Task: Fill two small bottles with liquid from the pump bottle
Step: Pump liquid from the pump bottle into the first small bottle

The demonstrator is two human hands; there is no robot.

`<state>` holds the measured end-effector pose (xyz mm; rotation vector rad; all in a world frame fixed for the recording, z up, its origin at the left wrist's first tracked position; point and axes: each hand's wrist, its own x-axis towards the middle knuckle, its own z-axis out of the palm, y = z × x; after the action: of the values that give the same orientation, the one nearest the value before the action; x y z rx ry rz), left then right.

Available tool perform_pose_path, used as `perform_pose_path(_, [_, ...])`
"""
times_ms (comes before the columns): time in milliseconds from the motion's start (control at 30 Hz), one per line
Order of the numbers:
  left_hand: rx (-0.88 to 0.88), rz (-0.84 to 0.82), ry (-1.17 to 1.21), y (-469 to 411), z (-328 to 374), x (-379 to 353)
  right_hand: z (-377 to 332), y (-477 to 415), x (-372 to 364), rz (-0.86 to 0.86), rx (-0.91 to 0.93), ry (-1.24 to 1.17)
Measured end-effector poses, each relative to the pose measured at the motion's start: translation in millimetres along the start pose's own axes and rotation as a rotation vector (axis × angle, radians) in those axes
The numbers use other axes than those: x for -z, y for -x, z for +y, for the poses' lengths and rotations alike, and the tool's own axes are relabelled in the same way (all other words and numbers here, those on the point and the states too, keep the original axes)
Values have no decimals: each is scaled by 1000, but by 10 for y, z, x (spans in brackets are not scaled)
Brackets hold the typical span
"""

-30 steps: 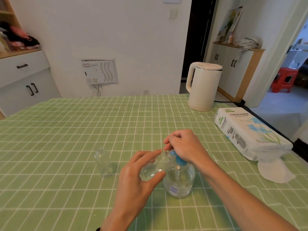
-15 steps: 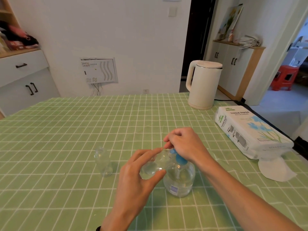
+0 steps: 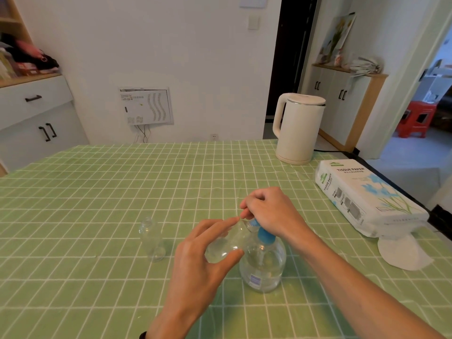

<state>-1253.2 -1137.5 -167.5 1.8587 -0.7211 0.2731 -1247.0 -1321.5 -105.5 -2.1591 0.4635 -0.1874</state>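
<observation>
Your left hand (image 3: pixel 195 263) gripped a tilted small bottle (image 3: pixel 226 243), its mouth at the pump bottle (image 3: pixel 263 263) spout near the table's (image 3: pixel 97 192) centre. Your right hand (image 3: pixel 271 212) was closed over the blue pump head. Just left stood the second small bottle (image 3: pixel 152 238), upright.

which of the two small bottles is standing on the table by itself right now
The small bottle left of both hands: it stands upright on the green tablecloth, untouched. The other small bottle is tilted in the left hand, at the pump bottle.
</observation>
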Motion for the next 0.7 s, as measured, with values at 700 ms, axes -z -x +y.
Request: perform_pose_path(700, [8,0,17,10,5,-1,29,-9,-8,-13,11,-28])
